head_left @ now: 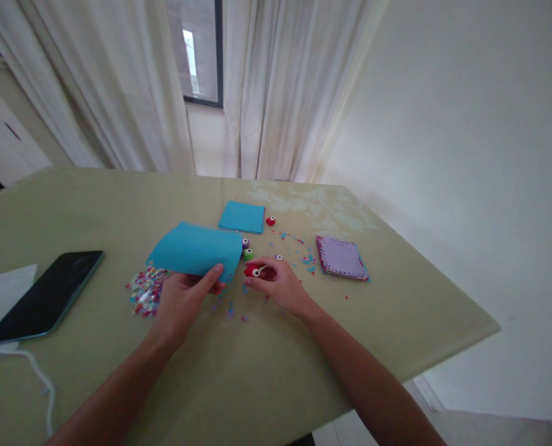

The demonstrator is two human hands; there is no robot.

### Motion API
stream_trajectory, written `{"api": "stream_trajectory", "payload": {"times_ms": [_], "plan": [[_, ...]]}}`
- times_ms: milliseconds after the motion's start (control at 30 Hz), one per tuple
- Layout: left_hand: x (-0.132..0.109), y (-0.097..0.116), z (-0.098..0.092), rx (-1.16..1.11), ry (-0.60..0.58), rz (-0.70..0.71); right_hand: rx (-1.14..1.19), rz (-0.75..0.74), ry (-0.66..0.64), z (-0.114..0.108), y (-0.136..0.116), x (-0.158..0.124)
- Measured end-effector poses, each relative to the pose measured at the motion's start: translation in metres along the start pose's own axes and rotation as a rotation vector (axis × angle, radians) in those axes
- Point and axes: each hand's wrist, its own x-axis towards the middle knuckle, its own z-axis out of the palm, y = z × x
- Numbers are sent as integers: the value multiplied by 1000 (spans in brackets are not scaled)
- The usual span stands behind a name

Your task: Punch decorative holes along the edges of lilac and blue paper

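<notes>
My left hand [188,296] pinches the lower edge of a blue paper sheet [194,248], thumb on top; a few small holes show near its right corner. In my right hand [278,282] is a small red craft punch [251,271] with a white and black round spot, held between thumb and fingers just right of the sheet. Behind the sheet's right edge sit a green punch [248,254] and a purple punch [245,243], the purple one partly hidden. Another purple punch [279,257] shows just beyond my right hand, and a second red punch [271,220] stands farther back.
A blue paper stack [242,217] lies at the back. To the right is a stack of edge-punched sheets [343,257], lilac on top. Confetti [148,291] is heaped at left, with bits scattered mid-table. A dark tablet [48,294] and a white cable [38,371] lie far left.
</notes>
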Motion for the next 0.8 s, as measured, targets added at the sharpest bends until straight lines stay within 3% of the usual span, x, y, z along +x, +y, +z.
{"api": "stream_trajectory", "payload": {"times_ms": [200, 500, 800], "plan": [[-9, 6, 6, -41, -86, 2, 249, 63, -51, 9, -5, -4], [-11, 5, 7, 69, -109, 57, 344, 114, -74, 9, -5, -4], [-12, 3, 13, -7, -175, -39, 510, 302, -111, 10, -13, -6]]}}
